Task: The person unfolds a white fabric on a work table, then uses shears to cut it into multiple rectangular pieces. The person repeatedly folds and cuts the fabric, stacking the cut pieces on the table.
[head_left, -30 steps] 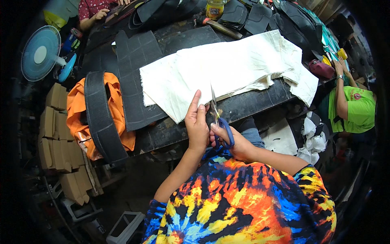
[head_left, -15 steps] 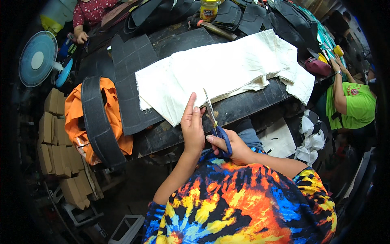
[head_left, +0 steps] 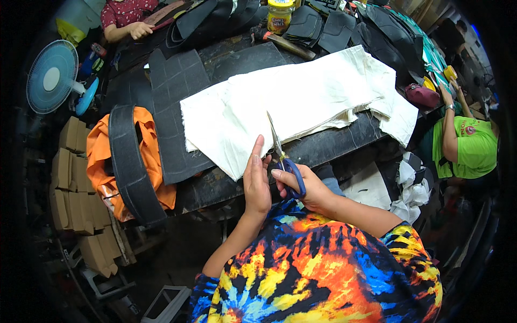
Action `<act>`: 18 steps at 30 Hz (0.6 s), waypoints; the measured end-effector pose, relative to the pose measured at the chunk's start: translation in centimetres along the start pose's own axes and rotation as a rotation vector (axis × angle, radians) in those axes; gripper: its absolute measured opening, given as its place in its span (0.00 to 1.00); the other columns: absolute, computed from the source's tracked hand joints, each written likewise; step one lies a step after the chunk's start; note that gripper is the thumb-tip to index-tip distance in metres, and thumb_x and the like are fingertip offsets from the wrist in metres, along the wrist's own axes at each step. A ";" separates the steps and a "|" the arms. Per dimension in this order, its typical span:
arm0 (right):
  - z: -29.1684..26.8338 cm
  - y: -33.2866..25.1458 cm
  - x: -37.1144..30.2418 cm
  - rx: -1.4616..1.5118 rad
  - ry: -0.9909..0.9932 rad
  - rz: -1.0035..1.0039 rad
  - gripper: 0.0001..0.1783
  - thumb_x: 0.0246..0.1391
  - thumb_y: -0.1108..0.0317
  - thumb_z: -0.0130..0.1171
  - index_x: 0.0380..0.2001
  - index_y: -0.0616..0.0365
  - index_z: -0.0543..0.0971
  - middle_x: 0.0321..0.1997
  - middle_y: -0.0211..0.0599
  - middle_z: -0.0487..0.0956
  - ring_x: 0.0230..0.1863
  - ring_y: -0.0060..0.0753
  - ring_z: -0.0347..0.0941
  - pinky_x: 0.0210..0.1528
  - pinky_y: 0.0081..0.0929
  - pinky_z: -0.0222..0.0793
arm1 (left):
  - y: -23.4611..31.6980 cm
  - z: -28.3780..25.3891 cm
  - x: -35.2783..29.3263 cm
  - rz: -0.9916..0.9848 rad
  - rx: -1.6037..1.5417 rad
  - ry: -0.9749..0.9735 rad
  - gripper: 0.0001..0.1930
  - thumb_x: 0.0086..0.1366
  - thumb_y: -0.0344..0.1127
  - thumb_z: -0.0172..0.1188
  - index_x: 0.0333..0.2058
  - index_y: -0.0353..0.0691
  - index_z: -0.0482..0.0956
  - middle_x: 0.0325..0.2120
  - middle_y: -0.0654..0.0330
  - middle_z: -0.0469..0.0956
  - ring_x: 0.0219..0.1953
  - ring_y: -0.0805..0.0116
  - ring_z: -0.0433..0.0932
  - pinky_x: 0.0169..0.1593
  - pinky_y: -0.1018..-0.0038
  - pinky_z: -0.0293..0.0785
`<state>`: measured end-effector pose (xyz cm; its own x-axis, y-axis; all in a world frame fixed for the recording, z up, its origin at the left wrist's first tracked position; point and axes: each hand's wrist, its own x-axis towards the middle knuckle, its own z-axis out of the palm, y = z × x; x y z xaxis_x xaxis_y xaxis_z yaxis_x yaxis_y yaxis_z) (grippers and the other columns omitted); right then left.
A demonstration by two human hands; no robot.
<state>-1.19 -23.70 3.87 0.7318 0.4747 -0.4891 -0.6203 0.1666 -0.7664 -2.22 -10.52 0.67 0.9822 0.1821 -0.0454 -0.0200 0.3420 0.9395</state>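
Observation:
A pair of scissors [head_left: 291,173] with blue handles is in my right hand [head_left: 314,189], its blades pointing away from me over the near edge of a white cloth [head_left: 301,91]. Just left of the blades, my left hand [head_left: 257,180] is held up with its fingers stretched out. No object shows clearly in it. The cloth lies in layers across the dark table [head_left: 323,145], with frayed edges and a corner hanging near my left hand. Beneath its left end is a black sheet [head_left: 180,118] marked with pale lines.
At left, an orange cloth [head_left: 98,156] hangs with a curved black strip [head_left: 129,161], near a fan [head_left: 51,78] and cardboard boxes [head_left: 81,210]. A jar [head_left: 280,16], a hammer [head_left: 291,46] and black pieces [head_left: 336,32] lie at the back. Co-workers sit far left and right.
My left hand has turned slightly, its fingers closer together beside the blades. The scissors tilt a little more to the left. The far-left co-worker's hand has moved right.

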 end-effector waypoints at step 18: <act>-1.9 -3.2 3.9 0.087 -0.038 -0.044 0.20 0.56 0.51 0.65 0.31 0.58 0.77 0.26 0.28 0.75 0.27 0.18 0.72 0.29 0.17 0.69 | 0.4 -0.8 -1.4 0.083 0.159 -0.207 0.32 0.77 0.48 0.28 0.68 0.25 0.50 0.68 0.48 0.55 0.68 0.60 0.58 0.70 0.66 0.49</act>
<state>4.17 -24.04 3.57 0.7489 0.4973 -0.4381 -0.6109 0.2617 -0.7472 -3.75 -9.88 0.86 0.9960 0.0056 0.0895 -0.0890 0.1821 0.9792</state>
